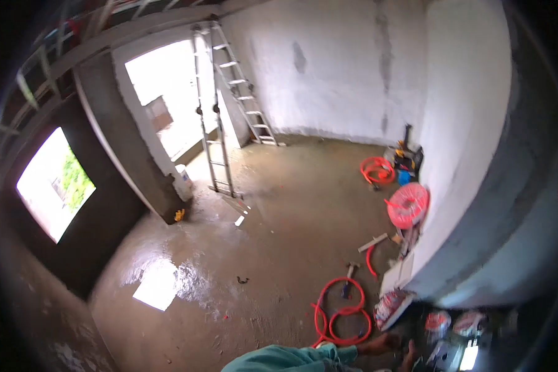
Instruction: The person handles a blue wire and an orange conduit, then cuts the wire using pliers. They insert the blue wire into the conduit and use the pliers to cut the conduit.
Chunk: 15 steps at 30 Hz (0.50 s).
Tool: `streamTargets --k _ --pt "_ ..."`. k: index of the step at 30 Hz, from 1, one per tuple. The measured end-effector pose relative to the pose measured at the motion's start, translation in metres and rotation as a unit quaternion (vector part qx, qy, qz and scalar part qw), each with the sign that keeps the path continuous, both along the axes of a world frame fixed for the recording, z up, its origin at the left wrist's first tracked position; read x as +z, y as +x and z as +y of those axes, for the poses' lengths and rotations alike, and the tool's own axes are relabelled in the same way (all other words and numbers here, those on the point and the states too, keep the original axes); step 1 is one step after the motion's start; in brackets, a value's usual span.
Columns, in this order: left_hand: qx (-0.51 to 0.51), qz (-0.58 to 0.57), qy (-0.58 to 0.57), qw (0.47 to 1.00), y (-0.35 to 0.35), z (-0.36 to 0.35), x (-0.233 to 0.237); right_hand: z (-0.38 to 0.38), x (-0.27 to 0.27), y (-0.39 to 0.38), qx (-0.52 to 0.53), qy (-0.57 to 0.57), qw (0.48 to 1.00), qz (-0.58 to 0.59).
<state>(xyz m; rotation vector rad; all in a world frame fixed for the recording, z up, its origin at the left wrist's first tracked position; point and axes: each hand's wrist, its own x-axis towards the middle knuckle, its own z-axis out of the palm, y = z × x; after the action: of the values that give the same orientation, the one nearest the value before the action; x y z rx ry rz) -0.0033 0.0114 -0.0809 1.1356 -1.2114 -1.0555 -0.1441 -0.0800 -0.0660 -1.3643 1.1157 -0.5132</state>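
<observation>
My left hand (383, 343) reaches out of a teal sleeve (285, 358) at the bottom of the view, just right of a coil of red-orange hose (351, 340) on the floor. Close beside it, my right hand (408, 356) shows in part at the lower edge. The fingers of both hands are small and dark, and I cannot tell whether they hold anything. A hammer (351, 271) lies by the top of the hose coil. Just beyond the hands is a red and white bag (390, 307), and dark, shadowed items stand to their right.
An aluminium stepladder (219, 133) stands by the bright doorway. Along the right wall are a pink-red roll (408, 206), another orange hose coil (377, 170) and black-yellow tools (407, 156). The concrete floor (279, 248) looks wet. A white bucket (183, 174) sits near the doorway.
</observation>
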Motion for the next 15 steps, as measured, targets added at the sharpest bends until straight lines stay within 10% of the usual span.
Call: streamTargets --k 4,15 --pt "-0.015 0.228 -0.166 0.959 0.008 -0.009 -0.012 -0.002 -0.039 -0.023 -0.113 0.057 0.989 -0.08" --pt "0.037 0.246 0.152 0.957 0.013 -0.002 0.053 0.019 0.025 0.007 -0.073 0.169 0.888 -0.421"
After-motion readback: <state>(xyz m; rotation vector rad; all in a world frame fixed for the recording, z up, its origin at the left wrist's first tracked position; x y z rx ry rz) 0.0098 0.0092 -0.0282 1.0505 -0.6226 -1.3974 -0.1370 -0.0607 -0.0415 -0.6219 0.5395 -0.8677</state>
